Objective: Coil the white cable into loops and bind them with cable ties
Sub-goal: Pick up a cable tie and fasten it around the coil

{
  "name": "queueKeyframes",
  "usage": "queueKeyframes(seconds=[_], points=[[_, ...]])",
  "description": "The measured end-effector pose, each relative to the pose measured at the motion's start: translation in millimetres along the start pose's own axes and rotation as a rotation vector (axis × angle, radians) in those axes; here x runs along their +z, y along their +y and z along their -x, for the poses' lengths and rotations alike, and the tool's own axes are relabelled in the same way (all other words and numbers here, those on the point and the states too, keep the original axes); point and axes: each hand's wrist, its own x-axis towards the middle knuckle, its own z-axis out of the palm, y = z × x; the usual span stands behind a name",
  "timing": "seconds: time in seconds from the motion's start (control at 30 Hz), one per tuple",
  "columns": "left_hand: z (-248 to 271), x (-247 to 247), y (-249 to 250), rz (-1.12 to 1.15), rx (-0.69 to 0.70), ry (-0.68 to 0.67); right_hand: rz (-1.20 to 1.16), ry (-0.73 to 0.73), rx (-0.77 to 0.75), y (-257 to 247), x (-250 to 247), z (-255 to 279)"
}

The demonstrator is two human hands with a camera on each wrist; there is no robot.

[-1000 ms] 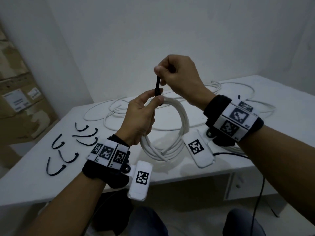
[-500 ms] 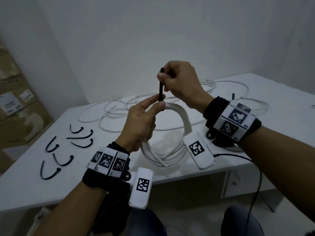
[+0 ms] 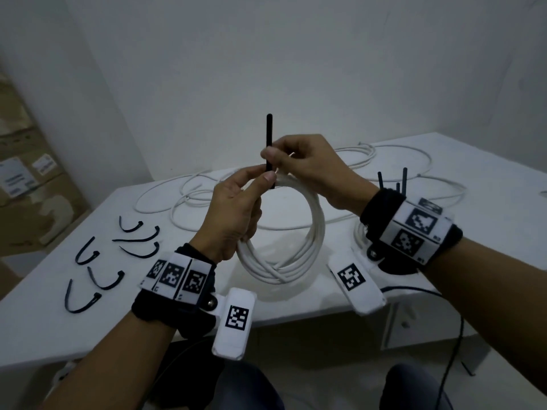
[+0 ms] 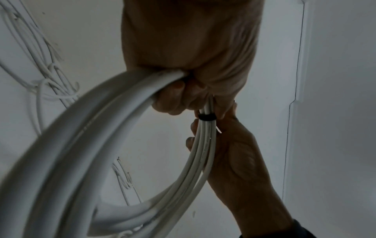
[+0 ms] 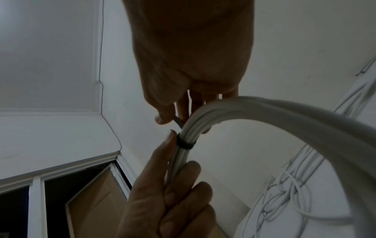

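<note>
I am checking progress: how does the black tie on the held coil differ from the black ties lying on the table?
The tie on the coil is closed in a band around the white cable, its tail upright and pinched by the right hand. The ties on the table lie loose, open and curved, touching no cable. The left hand grips the coil. All are black and thin.

The head camera is looking forward and down from above, taking in both hands, the white table (image 3: 488, 202) and the wall behind. Each wrist camera is looking up along its own palm, very close, toward ceiling and wall. All three are sharing the black cable tie (image 3: 269, 143) (image 4: 206, 116) (image 5: 185, 144) cinching the white cable coil (image 3: 310, 241) (image 4: 81, 153) (image 5: 284, 112).
</note>
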Motion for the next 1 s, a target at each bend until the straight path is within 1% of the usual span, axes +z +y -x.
queueKeyframes(seconds=[0.1, 0.23, 0.37, 0.5, 0.6, 0.67, 0.77, 0.83, 0.93, 1.0], points=[[2.6, 1.1, -1.6, -0.046, 0.018, -0.009, 0.107, 0.072, -0.005, 5.3, 2.8, 0.2], [4.9, 3.1, 0.2, -0.057, 0.031, -0.036, 0.233, 0.119, 0.000, -0.8, 2.6, -6.5], [7.4, 7.3, 3.4, -0.067, 0.007, -0.067, 0.244, 0.139, 0.052, 0.9, 5.8, -12.9], [9.5, 9.6, -1.7, -0.073, -0.032, -0.071, 0.132, 0.118, 0.112, 11.0, 9.2, -10.5], [6.0, 4.4, -1.1, -0.052, -0.032, -0.082, 0.046, 0.110, 0.077, 13.5, 10.4, -10.7], [4.2, 0.0, -2.3, -0.060, -0.035, -0.095, 0.026, 0.050, 0.074, 13.2, 6.8, -9.8], [2.3, -6.3, -9.5, -0.168, -0.026, -0.121, 0.056, -0.050, 0.119, 14.8, 2.8, -5.6], [-0.7, -8.6, -14.0, -0.245, -0.029, -0.150, 0.109, -0.081, 0.152, 17.9, 3.3, -3.3], [-5.0, -11.4, -17.5, -0.342, -0.018, -0.170, 0.120, -0.070, 0.152, 22.3, 6.4, -3.4], [-6.2, -11.7, -20.6, -0.393, 0.019, -0.148, 0.151, -0.057, 0.142, 23.3, 8.5, -4.3]])
